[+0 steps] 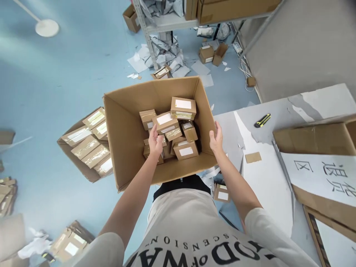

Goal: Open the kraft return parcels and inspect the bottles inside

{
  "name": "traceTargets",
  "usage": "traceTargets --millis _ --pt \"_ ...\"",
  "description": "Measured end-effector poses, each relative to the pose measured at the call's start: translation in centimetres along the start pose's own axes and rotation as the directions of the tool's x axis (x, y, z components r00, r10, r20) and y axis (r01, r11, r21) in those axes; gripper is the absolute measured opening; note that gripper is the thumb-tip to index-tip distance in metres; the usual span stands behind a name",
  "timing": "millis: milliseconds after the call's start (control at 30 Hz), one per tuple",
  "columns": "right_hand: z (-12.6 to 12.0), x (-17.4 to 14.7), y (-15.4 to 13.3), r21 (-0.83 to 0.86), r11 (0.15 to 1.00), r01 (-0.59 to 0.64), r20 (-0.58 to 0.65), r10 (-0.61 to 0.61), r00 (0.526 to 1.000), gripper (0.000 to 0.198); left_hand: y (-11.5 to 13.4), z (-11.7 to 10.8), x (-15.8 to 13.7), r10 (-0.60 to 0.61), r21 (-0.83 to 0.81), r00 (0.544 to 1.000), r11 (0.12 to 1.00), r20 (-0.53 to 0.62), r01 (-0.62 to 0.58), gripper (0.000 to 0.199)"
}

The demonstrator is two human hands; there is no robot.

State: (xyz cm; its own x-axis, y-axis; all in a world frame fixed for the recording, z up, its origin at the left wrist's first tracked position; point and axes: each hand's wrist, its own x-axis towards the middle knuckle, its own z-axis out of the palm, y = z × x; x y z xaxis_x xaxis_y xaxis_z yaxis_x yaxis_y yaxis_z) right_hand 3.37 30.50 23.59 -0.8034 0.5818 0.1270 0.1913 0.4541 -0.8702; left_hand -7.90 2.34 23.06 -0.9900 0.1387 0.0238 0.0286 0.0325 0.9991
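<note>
Large carton [155, 91] gapes upward just before the person's waist; what bears it from below is hidden. To its left, a packed carton [77, 159] holds slim parcels [96, 155] side by side, probably because that arrangement saves room. Inside the large carton, the left grip [155, 142] is loosely open with nothing visible in it, fingertips at a labelled box [164, 119]; I cannot tell whether they touch. Farther right, small boxes [185, 150] lie heaped at odd angles, seemingly because the roomy interior lets them tumble. The right grip [216, 139] stands at the right rim, thumb and fingers parted, perhaps steadying that wall. Beyond, on the surface [244, 116], a cutter [262, 120] lies well apart from both.
</note>
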Motion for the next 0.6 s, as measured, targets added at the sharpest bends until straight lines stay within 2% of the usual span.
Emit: traceTargets --millis 133,267,400,533,600 --pt "3.3 3.8 2.3 0.087 0.996 -0.012 0.052 0.008 0.999 0.076 -2.0 1.3 1.9 0.032 0.044 0.999 0.999 -0.015 -0.031 0.077" --pt "7.0 6.7 5.0 0.161 0.986 -0.048 0.082 0.035 0.996 0.078 -5.4 3.0 5.0 0.047 0.075 0.999 0.996 0.008 -0.047 0.080" --pt "11.0 9.3 8.5 0.231 0.960 -0.159 0.090 0.141 0.986 0.084 -9.8 4.8 10.1 -0.037 0.102 0.999 0.994 0.038 0.033 0.085" --pt "14.8 12.3 13.9 0.221 0.924 -0.313 0.067 0.305 0.950 0.087 -15.0 6.8 15.9 -0.180 0.101 0.983 0.979 0.045 0.175 0.079" --pt "16.4 13.6 16.9 0.228 0.925 -0.304 0.050 0.300 0.953 0.083 -17.6 7.7 18.1 -0.259 0.086 0.964 0.963 0.052 0.254 0.075"
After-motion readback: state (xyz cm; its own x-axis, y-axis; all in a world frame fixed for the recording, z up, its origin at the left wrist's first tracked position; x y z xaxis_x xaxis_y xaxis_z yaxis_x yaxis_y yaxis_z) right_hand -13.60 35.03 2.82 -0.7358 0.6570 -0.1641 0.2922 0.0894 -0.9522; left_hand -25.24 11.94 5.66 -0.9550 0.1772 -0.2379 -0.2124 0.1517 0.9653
